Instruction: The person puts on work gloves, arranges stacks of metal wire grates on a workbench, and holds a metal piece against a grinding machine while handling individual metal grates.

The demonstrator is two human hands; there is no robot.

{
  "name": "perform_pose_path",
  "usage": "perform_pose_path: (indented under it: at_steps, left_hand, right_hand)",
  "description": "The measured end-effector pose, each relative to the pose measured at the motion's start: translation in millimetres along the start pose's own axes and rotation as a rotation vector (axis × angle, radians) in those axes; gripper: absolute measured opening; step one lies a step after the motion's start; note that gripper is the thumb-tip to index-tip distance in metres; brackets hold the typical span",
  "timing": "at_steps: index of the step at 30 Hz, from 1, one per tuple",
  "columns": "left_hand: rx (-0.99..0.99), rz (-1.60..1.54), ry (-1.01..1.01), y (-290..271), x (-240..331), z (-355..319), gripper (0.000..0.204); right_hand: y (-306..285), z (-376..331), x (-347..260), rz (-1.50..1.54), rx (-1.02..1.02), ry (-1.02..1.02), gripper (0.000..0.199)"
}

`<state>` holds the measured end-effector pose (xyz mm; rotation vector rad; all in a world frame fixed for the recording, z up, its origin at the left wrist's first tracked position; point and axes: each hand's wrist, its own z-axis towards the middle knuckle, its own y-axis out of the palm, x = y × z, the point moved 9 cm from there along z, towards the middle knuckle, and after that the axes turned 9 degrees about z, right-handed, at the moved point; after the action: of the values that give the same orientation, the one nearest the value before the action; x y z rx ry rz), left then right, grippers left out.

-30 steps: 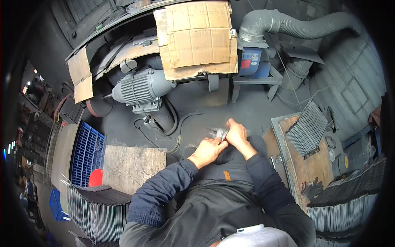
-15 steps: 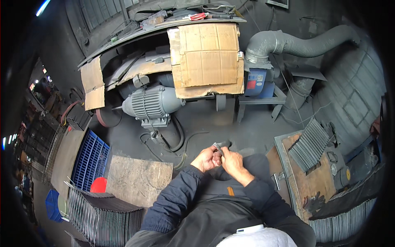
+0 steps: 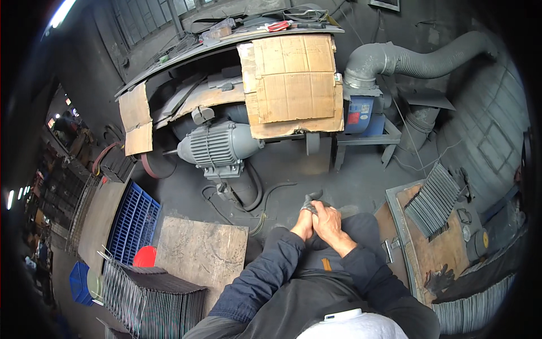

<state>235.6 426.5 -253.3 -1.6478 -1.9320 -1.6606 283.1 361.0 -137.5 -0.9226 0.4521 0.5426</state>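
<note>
My two hands meet in front of my lap, below the motor. A limp dark grey piece, much like a work glove point(image 3: 311, 198), sticks out beyond them. My right hand point(image 3: 327, 222) is closed on it, knuckles up. Close against it is my left hand point(image 3: 304, 225), its fingers hidden by the grey piece and the right hand; whether they are inside it or gripping it I cannot tell. Another dark glove point(image 3: 440, 279) lies on the workbench point(image 3: 415, 243) at my right.
Ahead stands a grey motor point(image 3: 217, 146) beside cardboard sheets point(image 3: 293, 82) and a blue blower point(image 3: 359, 114) with a ribbed duct point(image 3: 429, 61). Stacked thin metal plates point(image 3: 152, 296) are at the left, more plates point(image 3: 433, 201) on the right bench. A board point(image 3: 200, 248) and blue crate point(image 3: 134, 223) lie left.
My left hand has turned and slid in closer beside the right one, its fingers now covered. The grey piece reaches further out ahead. The whole view has shifted slightly.
</note>
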Motion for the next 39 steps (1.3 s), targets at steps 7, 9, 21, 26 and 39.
perform_pose_path:
  at_steps: [7, 9, 21, 26, 39]
  left_hand:
    - [0.12, 0.067, 0.142, -37, 22, 18, 0.044]
    - [-0.03, -0.161, 0.026, -22, 21, 16, 0.051]
    - [-0.211, 0.087, -0.076, -18, 26, -12, 0.038]
    - [-0.329, 0.182, -0.027, -2, 50, -33, 0.034]
    - [-0.383, 0.056, -0.332, 1, -24, -27, 0.052]
  right_hand:
    - [21, -9, -26, 0.056, -0.112, -0.195, 0.026]
    - [25, -9, -28, 0.071, -0.122, -0.191, 0.027]
    - [27, -2, -23, 0.108, -0.22, -0.165, 0.047]
    - [-41, 13, -117, 0.384, -0.32, -0.262, 0.049]
    - [-164, -63, -258, 1.968, -0.699, -0.572, 0.063]
